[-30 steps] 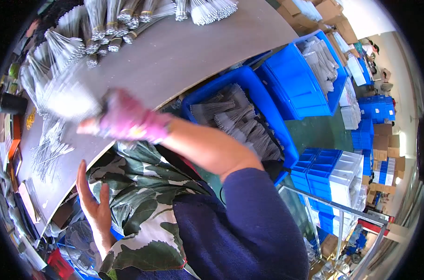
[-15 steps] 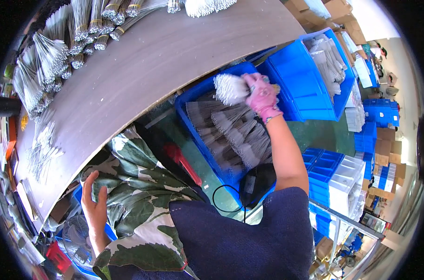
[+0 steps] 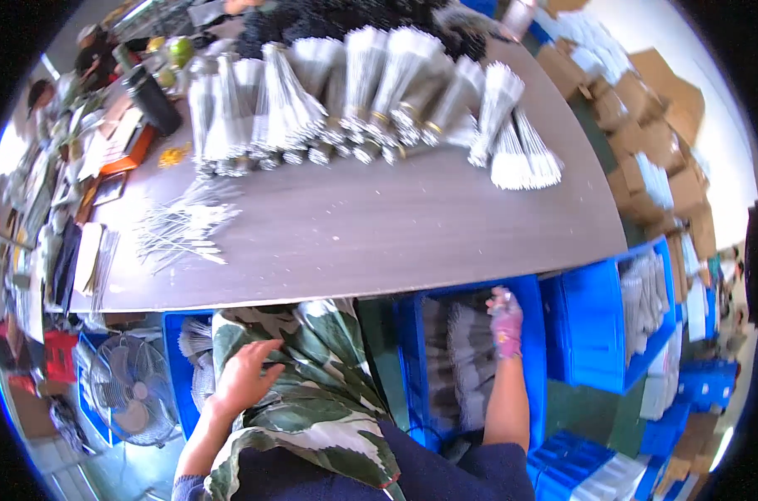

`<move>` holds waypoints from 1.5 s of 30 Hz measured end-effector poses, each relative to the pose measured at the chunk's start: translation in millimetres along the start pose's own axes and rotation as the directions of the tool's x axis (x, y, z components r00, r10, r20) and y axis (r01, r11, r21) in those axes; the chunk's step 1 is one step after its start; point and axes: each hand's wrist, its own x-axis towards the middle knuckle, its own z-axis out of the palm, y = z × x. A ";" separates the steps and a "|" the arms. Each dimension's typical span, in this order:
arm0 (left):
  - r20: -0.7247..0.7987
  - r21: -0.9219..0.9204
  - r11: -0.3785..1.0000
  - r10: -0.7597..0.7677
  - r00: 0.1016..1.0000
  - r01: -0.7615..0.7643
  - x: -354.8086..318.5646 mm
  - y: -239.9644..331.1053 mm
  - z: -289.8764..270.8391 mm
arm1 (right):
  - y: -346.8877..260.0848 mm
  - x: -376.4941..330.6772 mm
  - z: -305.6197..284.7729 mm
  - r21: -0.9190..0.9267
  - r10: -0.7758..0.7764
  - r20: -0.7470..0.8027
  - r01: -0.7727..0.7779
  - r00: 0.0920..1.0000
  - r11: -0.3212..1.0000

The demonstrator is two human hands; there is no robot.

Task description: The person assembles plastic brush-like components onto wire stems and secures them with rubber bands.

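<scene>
Bundled white sticks (image 3: 371,92) are spread across the grey desk (image 3: 379,234); the right hand (image 3: 506,321), grip unclear, is sunk into a blue bin (image 3: 533,367); the left hand (image 3: 245,376) is laid open on leaf-print fabric (image 3: 312,392).

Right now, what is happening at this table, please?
A person sits at a grey table covered with rows of bundled white strips. The right hand, in a pink glove, reaches down into a blue bin of grey bundles beside the table; whether it grips one cannot be told. The bare left hand rests open on the leaf-patterned cloth over the lap. A small fan stands on the floor at the left.
</scene>
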 end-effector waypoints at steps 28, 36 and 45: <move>0.003 -0.040 0.999 0.034 0.999 -0.034 -31.4 -101.7 14.3 | -434.1 71.4 430.0 -0.838 -0.234 0.373 0.434 0.898 0.331; -0.163 -0.145 0.989 -0.025 0.986 0.002 -41.2 -103.9 -12.4 | -425.4 120.3 362.5 -0.143 -0.316 0.513 0.442 0.798 0.885; -0.477 -0.339 0.912 0.044 0.878 -0.230 -0.6 -59.1 -69.3 | -410.4 -54.0 216.1 0.191 0.022 0.895 -0.429 0.445 0.883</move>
